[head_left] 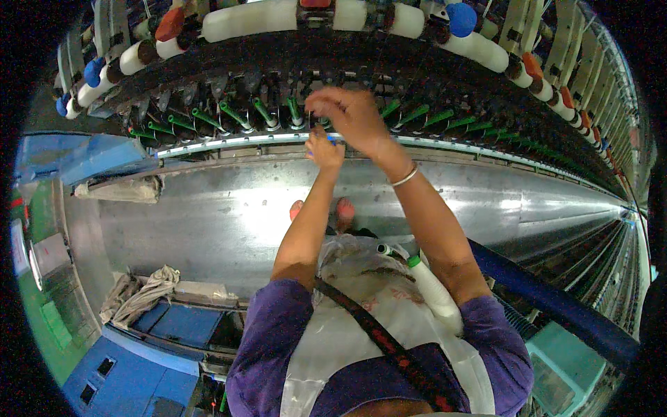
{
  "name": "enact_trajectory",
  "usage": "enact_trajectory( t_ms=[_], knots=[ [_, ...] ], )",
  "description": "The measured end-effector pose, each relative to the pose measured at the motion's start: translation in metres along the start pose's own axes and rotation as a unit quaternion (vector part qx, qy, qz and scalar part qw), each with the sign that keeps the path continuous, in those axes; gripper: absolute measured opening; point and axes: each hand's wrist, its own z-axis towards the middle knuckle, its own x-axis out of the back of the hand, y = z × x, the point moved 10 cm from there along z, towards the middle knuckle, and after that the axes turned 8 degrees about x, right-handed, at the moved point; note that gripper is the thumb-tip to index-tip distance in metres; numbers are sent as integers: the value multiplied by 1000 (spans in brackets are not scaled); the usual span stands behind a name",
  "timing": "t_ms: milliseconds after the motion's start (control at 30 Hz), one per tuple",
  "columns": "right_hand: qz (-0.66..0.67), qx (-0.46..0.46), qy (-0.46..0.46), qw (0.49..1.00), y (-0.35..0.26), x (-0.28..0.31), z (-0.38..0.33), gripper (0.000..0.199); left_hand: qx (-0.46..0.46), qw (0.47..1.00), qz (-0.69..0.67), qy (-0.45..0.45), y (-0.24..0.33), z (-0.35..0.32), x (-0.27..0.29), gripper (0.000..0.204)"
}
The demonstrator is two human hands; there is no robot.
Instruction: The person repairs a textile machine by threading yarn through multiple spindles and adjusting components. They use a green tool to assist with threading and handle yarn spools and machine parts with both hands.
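My left hand (324, 149) is at the front rail (257, 139) of a spinning machine, its fingers drawn together beside a small blue thing (331, 140). Whether that blue thing is held or worn on a finger is unclear. Just above and to the right is my right hand (353, 119), fingers bent, over the row of spindles; motion smears it and its fingertips are hard to make out. Green bobbins (264, 111) stand on the spindles to both sides of my hands. The spindle directly beneath my right hand is mostly hidden.
White rollers (250, 19) with red and blue caps run along the top of the machine. A yarn-wound bobbin (438, 299) lies against my apron. Behind me are blue machine covers (149, 372), a crumpled cloth (149, 295) and a dark blue tube (556, 299). The metal floor (208, 229) stretches right.
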Motion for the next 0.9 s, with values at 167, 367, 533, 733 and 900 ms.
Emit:
enact_trajectory(
  t_ms=[167, 367, 533, 733, 900],
  knots=[
    [48, -268, 15, 962, 90, -2, -42, 18, 7, 799, -387, -461, 65, -109, 58, 44],
    [251, -198, 21, 947, 72, -46, -51, 17, 133, 524, -595, -595, 168, -150, 154, 51],
    [154, -207, 89, 962, 46, 52, -36, 11, -44, 868, -459, -182, 169, -14, 226, 15],
    [52, -14, 120, 991, -11, 62, 4, 15, 11, 791, -541, -284, 193, 19, 177, 10],
    [189, -95, 184, 960, 6, 38, 36, 14, -60, 816, -560, -128, 159, 43, 195, 14]
  ],
)
